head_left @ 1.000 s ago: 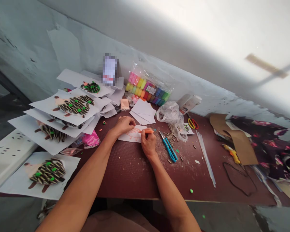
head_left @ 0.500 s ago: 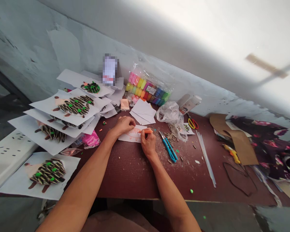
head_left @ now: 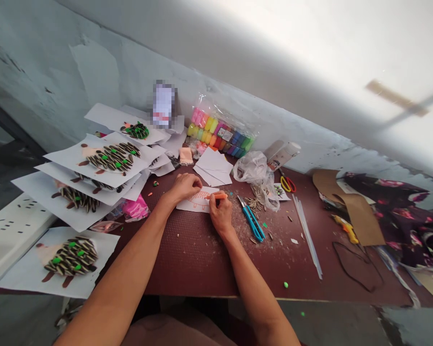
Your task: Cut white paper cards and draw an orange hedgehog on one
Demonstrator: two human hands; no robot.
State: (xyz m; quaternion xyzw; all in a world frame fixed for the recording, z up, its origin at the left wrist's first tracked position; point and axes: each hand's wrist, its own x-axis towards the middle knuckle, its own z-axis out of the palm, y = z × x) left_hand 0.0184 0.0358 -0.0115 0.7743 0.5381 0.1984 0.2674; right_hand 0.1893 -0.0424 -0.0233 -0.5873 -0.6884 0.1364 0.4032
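Observation:
On the table lies a small white sheet of paper [head_left: 192,205] with an orange line drawing: a rounded body filled with short strokes and little feet below. My right hand [head_left: 221,211] pinches an orange marker [head_left: 220,196], its tip against the drawing's right part. My left hand [head_left: 184,187] rests on the sheet's upper left edge, fingers bent loosely and pressing down; its fingertips are partly hidden. To the right of my right hand lies a blue utility knife [head_left: 252,221] beside a scatter of striped seeds [head_left: 255,204].
Stacked at left are paper sheets [head_left: 63,166] bearing seed-covered hedgehogs, with another hedgehog picture [head_left: 25,276] in front. Behind stand blank papers [head_left: 213,167], a bag of coloured clay [head_left: 220,129] and a plastic bag [head_left: 250,166]. Scissors [head_left: 287,184], glue sticks [head_left: 306,235] and a yellow glue gun [head_left: 346,229] lie right.
My right hand and the marker have shifted very slightly left over the drawing. My left hand keeps its place on the paper.

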